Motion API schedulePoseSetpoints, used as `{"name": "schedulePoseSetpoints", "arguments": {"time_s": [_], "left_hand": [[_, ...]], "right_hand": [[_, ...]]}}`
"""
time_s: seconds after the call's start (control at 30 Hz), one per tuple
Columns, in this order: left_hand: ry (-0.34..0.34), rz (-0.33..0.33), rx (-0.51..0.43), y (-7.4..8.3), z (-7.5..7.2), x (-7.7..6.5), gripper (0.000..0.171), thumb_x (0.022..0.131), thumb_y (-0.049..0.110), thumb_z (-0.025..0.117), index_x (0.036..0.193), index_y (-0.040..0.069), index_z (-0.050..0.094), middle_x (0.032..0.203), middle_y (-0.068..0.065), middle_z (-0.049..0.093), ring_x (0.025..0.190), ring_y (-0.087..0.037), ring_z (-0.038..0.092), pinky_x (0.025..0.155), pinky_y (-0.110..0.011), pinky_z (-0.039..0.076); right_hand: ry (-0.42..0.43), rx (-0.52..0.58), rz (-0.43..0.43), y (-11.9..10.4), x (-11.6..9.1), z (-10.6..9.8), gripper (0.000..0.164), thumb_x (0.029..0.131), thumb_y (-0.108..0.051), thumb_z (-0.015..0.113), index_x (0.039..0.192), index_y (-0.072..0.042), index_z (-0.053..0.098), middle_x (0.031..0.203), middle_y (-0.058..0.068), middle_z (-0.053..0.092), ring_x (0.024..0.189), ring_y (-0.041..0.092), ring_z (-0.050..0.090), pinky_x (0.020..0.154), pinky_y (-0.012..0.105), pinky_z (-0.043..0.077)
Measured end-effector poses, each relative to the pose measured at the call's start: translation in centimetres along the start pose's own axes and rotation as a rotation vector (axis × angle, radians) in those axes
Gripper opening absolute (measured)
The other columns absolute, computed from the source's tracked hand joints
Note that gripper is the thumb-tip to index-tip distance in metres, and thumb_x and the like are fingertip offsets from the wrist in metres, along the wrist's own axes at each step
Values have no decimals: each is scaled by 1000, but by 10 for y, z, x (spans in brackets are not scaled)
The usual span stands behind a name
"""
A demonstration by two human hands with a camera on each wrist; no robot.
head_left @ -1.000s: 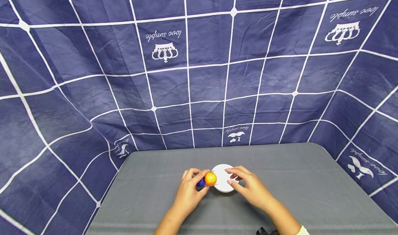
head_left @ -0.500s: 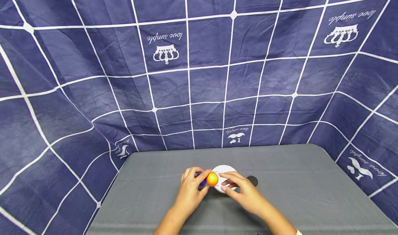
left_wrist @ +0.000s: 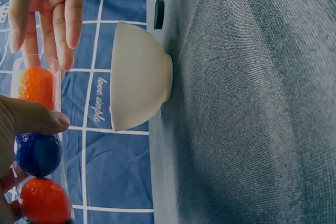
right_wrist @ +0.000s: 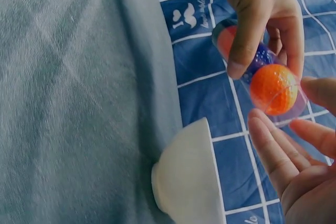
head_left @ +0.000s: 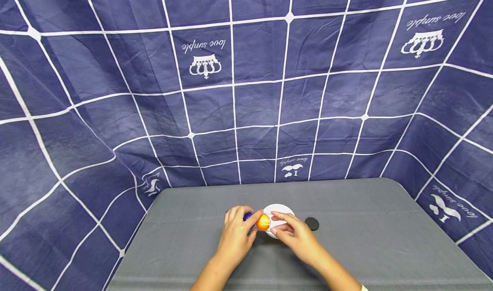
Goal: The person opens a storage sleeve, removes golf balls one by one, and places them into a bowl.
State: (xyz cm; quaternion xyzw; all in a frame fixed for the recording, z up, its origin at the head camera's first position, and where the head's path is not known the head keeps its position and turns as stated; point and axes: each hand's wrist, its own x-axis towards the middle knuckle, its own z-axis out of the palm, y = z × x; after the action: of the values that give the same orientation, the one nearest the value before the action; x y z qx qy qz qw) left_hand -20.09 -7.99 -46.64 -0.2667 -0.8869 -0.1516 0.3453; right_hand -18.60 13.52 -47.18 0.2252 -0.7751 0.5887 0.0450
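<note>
My left hand grips a clear plastic tube filled with dimpled balls that look like golf balls. An orange ball sits at the end facing right, then a blue ball and a red ball farther back. The thumb lies across the tube between the orange and blue balls. At the orange end, my right hand holds its fingers extended and spread, fingertips right at the tube's rim. Below both hands, a white bowl stands upright on the table, partly hidden by them in the head view.
A small black disc lies flat on the grey cloth-covered table, just right of the bowl. Behind the table and at its sides hangs a blue curtain with white grid lines.
My right hand has moved left to the tube's end, exposing the black disc. The tube has shifted slightly right, and its orange end now covers more of the bowl.
</note>
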Motion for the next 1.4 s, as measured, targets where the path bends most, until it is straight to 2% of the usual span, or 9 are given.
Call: {"name": "schedulePoseSetpoints", "arguments": {"time_s": [0.23, 0.37, 0.43, 0.63, 0.8, 1.03, 1.23, 1.4], "left_hand": [[20, 36, 35, -1, 0, 0, 57, 67, 8, 89, 118, 28, 74, 109, -1, 64, 109, -25, 57, 101, -46, 42], [25, 51, 58, -1, -1, 0, 59, 65, 6, 89, 117, 29, 73, 109, -2, 64, 110, -27, 56, 106, -49, 40], [29, 56, 64, -1, -1, 0, 59, 65, 5, 89, 117, 29, 73, 109, -2, 64, 110, -28, 56, 107, -50, 40], [36, 73, 96, -2, -2, 2, 62, 63, 4, 87, 117, 30, 73, 109, -1, 65, 109, -28, 57, 108, -52, 41], [34, 73, 99, -2, -1, 2, 65, 61, 5, 89, 118, 31, 72, 109, -1, 65, 109, -28, 58, 106, -52, 42], [32, 59, 81, -2, 3, 0, 64, 61, 7, 91, 118, 31, 73, 109, -1, 65, 110, -27, 57, 107, -52, 41], [52, 55, 60, -3, 4, -1, 64, 59, 7, 91, 116, 30, 73, 109, -1, 64, 110, -26, 57, 106, -52, 42], [56, 46, 43, -2, 3, -2, 65, 59, 7, 90, 118, 29, 72, 109, -2, 64, 110, -26, 57, 104, -52, 43]], "right_hand": [[8, 116, 124, -2, 2, 6, 45, 95, -14, 69, 136, 2, 57, 130, 28, 61, 96, 5, 71, 81, 18, 57], [21, 141, 155, -3, 3, 8, 44, 95, -13, 69, 135, 1, 59, 129, 27, 62, 96, 8, 71, 82, 18, 57], [25, 158, 164, -4, 4, 10, 44, 94, -13, 69, 135, 2, 58, 128, 28, 62, 96, 8, 71, 84, 22, 59], [28, 206, 160, -2, 4, 12, 45, 95, -11, 68, 135, 6, 56, 129, 31, 59, 95, 10, 73, 88, 34, 60], [21, 210, 125, 0, 4, 12, 44, 96, -8, 65, 136, 9, 54, 127, 33, 59, 92, 8, 72, 86, 29, 60], [26, 170, 183, -1, 2, 11, 45, 95, -10, 67, 135, 5, 57, 125, 29, 63, 90, 14, 74, 85, 29, 60], [35, 139, 176, -1, 2, 11, 44, 95, -10, 67, 135, 5, 57, 110, 26, 70, 88, 10, 73, 82, 24, 59], [29, 150, 149, -1, 3, 11, 45, 95, -9, 67, 135, 7, 56, 107, 27, 71, 87, 5, 71, 83, 29, 61]]}}
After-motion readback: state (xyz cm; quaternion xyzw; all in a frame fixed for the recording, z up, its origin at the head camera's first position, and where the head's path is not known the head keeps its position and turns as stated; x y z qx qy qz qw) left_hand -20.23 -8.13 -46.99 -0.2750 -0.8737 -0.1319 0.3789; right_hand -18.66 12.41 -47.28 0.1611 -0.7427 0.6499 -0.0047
